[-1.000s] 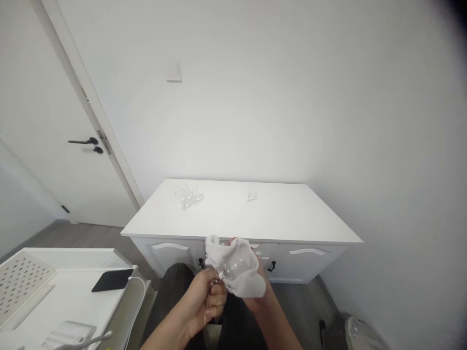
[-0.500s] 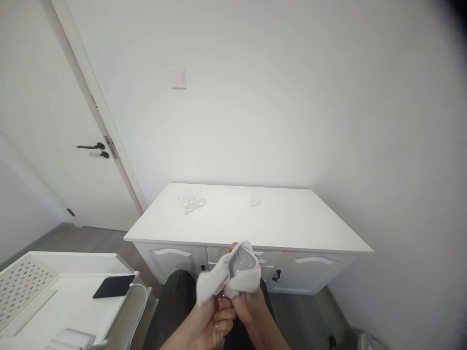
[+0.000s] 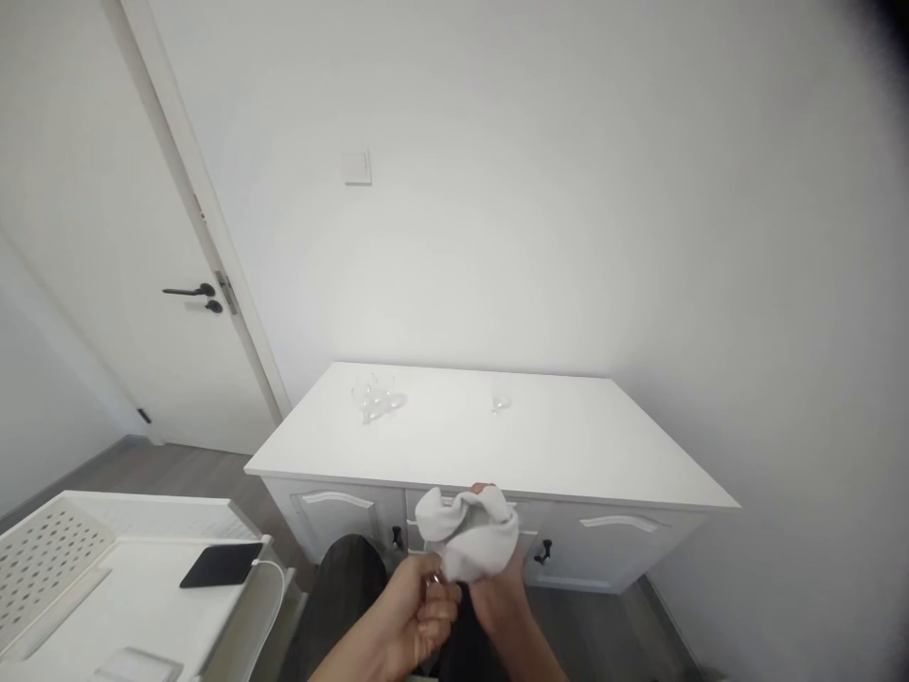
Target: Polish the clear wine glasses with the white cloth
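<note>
Before the near edge of the table, the left hand pinches a glass stem; the right hand is closed around the white cloth. I would rub gently, holding the stem steady.

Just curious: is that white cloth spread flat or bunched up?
Bunched up: the white cloth crumples into a ball above the right hand, the left hand beside it. What it wraps is hidden.

Glass stem: only a glint at the left hand; the rest lies under the cloth.
Right hand: fingers mostly buried in the cloth.
Forearms: cut by the bottom edge.
Glasses: back-left corner of the cabinet, too faint to count.
Cart: cut by the left edge.
</note>
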The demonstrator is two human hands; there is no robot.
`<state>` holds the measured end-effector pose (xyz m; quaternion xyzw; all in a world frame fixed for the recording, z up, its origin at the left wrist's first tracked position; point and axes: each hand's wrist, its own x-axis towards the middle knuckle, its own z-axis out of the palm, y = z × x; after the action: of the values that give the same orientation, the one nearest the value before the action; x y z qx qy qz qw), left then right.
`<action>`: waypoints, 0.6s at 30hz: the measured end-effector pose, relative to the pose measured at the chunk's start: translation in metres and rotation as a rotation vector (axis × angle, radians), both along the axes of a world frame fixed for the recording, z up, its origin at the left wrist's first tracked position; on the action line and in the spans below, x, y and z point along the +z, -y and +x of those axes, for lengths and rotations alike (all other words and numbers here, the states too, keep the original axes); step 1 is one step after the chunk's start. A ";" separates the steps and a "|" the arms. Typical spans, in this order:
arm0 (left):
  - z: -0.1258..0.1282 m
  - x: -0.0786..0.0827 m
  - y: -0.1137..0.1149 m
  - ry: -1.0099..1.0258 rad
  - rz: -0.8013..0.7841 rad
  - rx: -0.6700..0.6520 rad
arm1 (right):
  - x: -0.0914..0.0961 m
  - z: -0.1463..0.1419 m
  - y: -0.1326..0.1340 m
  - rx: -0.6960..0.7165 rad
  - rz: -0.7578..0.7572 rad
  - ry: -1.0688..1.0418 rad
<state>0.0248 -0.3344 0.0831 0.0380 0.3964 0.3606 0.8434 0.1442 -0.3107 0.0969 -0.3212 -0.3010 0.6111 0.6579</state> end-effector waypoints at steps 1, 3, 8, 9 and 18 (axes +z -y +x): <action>0.001 -0.002 0.001 0.071 -0.064 -0.016 | -0.006 -0.005 0.001 -0.041 -0.017 0.006; 0.007 -0.008 0.006 0.113 -0.132 0.011 | -0.017 -0.014 0.005 -0.035 -0.057 0.043; 0.020 -0.014 0.023 -0.051 -0.035 0.234 | -0.020 -0.024 0.017 -0.142 -0.126 0.380; 0.021 -0.012 0.024 -0.088 0.021 0.249 | -0.018 -0.023 0.018 -0.197 -0.153 0.439; 0.007 0.007 0.010 -0.531 0.417 0.069 | -0.024 0.017 -0.014 -0.107 -0.116 0.379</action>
<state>0.0317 -0.3448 0.0900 0.2889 0.5209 0.4398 0.6722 0.1612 -0.2971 0.0727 -0.4834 -0.3658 0.5202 0.6015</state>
